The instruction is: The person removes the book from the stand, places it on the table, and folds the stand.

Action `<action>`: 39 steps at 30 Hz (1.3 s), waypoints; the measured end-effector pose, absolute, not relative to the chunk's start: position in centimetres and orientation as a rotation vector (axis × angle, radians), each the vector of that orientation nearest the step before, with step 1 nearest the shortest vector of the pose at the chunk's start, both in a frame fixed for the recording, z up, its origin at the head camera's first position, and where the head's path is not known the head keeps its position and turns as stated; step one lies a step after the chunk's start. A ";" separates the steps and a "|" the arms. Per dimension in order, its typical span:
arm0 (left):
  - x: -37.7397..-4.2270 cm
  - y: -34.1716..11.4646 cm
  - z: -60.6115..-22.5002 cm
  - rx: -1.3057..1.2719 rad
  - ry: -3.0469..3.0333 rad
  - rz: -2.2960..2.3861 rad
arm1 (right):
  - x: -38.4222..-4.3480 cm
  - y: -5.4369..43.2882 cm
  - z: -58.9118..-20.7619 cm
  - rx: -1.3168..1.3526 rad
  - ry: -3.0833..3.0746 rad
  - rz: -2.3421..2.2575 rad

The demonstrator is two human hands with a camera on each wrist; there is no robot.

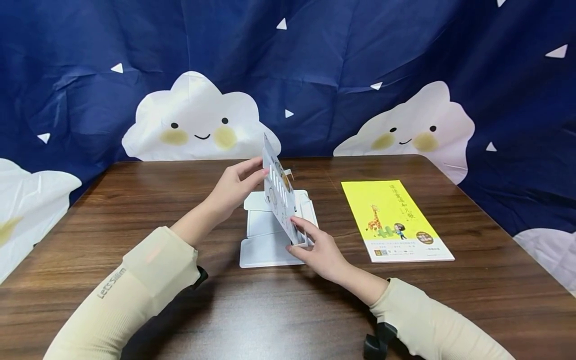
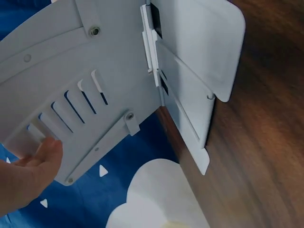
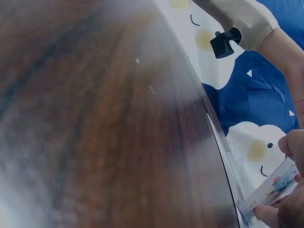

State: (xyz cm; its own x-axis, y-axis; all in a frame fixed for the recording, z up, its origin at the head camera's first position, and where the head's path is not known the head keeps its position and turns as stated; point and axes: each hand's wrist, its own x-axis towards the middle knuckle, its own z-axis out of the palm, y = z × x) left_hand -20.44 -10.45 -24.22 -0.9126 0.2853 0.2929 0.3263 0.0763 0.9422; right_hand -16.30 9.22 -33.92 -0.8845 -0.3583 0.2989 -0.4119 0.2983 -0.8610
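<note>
A white book stand [image 1: 280, 192] is on the table, its slotted, picture-printed panel raised at a steep slant over a flat base [image 1: 265, 251]. My left hand [image 1: 231, 187] grips the panel's upper left edge. The left wrist view shows the panel's plain back [image 2: 123, 57] with slots and riveted support bars, joined by a hinge to the base plates [image 2: 202, 47]; my left fingers [image 2: 50, 151] lie at the end slot. With thumb and fingers, my right hand [image 1: 321, 252] pinches the panel's lower edge by its small ledge [image 1: 300, 244]. In the right wrist view, fingers partly hide a printed corner [image 3: 280, 183].
A yellow book [image 1: 396, 220] with a giraffe on its cover lies flat to the right of the stand. The brown wooden table [image 1: 288, 305] ends at a blue cloth [image 1: 310, 50] with white clouds. Both forearms wear pale sleeves [image 1: 157, 265] with black straps.
</note>
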 end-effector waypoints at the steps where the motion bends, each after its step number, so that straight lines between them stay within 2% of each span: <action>1: -20.4 -10.6 -24.3 -0.643 -2.270 -2.018 | -16.3 9.2 -33.9 0.743 -2.492 1.667; 39: -18.2 -14.5 -27.6 -0.328 -2.202 -2.103 | -15.8 7.8 -33.6 0.807 -2.624 1.101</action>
